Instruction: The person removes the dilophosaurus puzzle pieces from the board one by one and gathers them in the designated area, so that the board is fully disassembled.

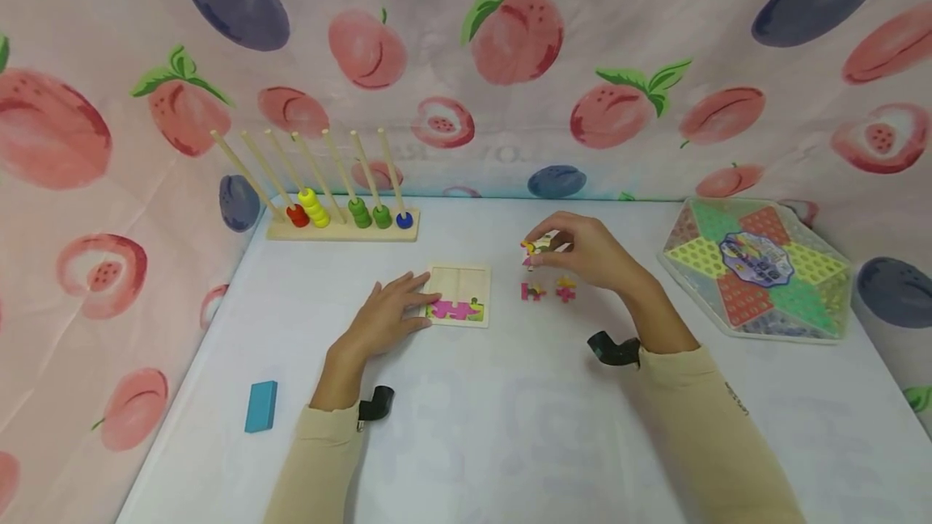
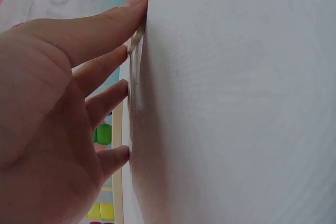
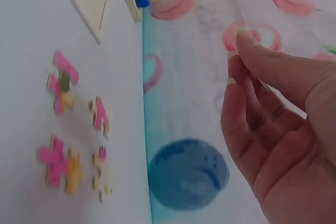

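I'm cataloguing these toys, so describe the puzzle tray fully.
The puzzle tray is pale, wood-like, squarish and shallow, with a raised rim. Pink and green pieces fill its near part; the far part is bare, crossed by a faint line. It lies flat on the white table, left of loose pieces. The left grip touches its left side.

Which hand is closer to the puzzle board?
Left. The left hand has its fingertips on the left side of the puzzle board; the right hand is clear of it, off to its right over loose pieces.
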`<state>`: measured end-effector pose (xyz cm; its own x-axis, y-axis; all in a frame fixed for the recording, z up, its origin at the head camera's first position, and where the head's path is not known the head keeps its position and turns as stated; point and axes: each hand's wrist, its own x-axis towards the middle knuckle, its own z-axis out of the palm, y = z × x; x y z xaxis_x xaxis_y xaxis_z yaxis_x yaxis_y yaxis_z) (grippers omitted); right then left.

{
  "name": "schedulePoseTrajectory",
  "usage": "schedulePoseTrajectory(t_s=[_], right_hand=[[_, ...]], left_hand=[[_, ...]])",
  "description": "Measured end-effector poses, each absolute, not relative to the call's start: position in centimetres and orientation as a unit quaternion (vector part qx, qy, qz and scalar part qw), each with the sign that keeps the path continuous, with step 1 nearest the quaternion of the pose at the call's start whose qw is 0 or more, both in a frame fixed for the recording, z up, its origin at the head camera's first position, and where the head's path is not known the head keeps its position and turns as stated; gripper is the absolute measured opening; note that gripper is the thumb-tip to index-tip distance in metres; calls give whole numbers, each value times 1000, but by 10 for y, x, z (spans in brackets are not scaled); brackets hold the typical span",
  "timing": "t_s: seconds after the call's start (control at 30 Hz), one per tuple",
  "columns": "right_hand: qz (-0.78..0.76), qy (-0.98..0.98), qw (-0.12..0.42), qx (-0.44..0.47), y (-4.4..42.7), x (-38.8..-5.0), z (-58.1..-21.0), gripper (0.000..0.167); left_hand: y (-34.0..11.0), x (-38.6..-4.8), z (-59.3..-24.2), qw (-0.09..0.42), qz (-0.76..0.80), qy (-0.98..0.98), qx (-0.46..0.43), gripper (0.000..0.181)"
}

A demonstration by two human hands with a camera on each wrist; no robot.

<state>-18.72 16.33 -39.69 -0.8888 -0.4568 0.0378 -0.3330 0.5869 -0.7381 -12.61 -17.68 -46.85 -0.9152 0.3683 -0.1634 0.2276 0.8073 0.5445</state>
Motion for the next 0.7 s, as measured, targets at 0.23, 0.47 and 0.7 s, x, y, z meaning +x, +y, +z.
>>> schedulePoseTrajectory(t_s=[0.23,0.47,0.7], right_hand=[[-392,900,77,-174,201,-179,-409,27],[-374,916,87,-113,232,-168,-429,28],[-367,919,130,-60,252,-164,-441,33]], left_hand=[[-177,-126,-469,131,262,943,158,46],[-177,-124,-468,123,260,943,166,47],[-177,-125,-468,121,258,944,169,47]])
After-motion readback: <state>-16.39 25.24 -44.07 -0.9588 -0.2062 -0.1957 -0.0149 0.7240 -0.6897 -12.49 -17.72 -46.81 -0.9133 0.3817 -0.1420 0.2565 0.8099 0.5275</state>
